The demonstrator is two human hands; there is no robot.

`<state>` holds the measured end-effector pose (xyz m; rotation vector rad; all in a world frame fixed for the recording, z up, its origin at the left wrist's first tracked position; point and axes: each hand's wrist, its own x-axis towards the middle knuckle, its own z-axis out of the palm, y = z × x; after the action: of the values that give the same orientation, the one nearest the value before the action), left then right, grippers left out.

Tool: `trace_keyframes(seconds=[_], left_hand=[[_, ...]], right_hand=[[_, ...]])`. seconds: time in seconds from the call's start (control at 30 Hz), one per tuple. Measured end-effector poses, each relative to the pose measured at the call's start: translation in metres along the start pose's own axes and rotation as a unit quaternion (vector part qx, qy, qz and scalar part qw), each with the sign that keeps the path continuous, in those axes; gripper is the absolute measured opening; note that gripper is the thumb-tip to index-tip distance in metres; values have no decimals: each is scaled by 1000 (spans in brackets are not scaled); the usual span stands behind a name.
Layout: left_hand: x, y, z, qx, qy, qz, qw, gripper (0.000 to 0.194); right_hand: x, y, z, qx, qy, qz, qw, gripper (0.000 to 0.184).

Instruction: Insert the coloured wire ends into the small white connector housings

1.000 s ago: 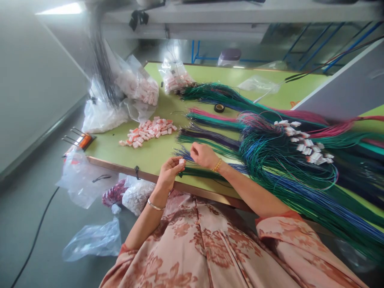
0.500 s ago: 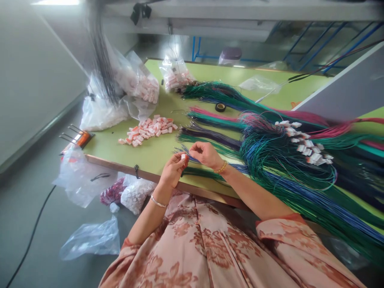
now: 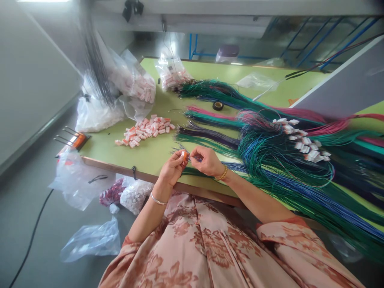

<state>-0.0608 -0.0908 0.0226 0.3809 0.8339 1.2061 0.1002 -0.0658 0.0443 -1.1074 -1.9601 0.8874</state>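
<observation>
My left hand (image 3: 171,170) pinches a small white and orange connector (image 3: 184,154) at its fingertips, just above the near edge of the green table (image 3: 150,154). My right hand (image 3: 207,161) is closed in a pinch on a thin blue wire (image 3: 196,159), its tip held against the connector. The two hands meet over the ends of the blue wire bundle (image 3: 300,192). A loose pile of the same connectors (image 3: 144,131) lies on the table to the left of my hands.
Bundles of green, purple, pink and blue wires (image 3: 270,152) cover the table's right half, some ending in white connectors (image 3: 303,142). Plastic bags of connectors (image 3: 132,86) stand at the back left. A tape roll (image 3: 218,105) lies mid-table. More bags (image 3: 93,240) lie on the floor.
My hands have come together: the left hand lifted the connector toward the right hand, which brought the wire tip up to it. The view shifted slightly.
</observation>
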Motion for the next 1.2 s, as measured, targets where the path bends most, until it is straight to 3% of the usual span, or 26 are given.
trace_keyframes(seconds=[0.2, 0.6, 0.9, 1.2], left_hand=[[-1, 2, 2, -2, -6, 0, 1000, 16], [-2, 1, 2, 37, 8, 18, 999, 21], [2, -7, 4, 57, 49, 46, 996, 30], [1, 3, 9, 77, 60, 71, 993, 35]], right_hand=[[-2, 0, 0, -70, 3, -71, 995, 6], [0, -3, -2, -173, -38, -115, 977, 8], [-2, 11, 11, -98, -23, -74, 992, 8], [-2, 2, 10, -87, -12, -15, 996, 12]])
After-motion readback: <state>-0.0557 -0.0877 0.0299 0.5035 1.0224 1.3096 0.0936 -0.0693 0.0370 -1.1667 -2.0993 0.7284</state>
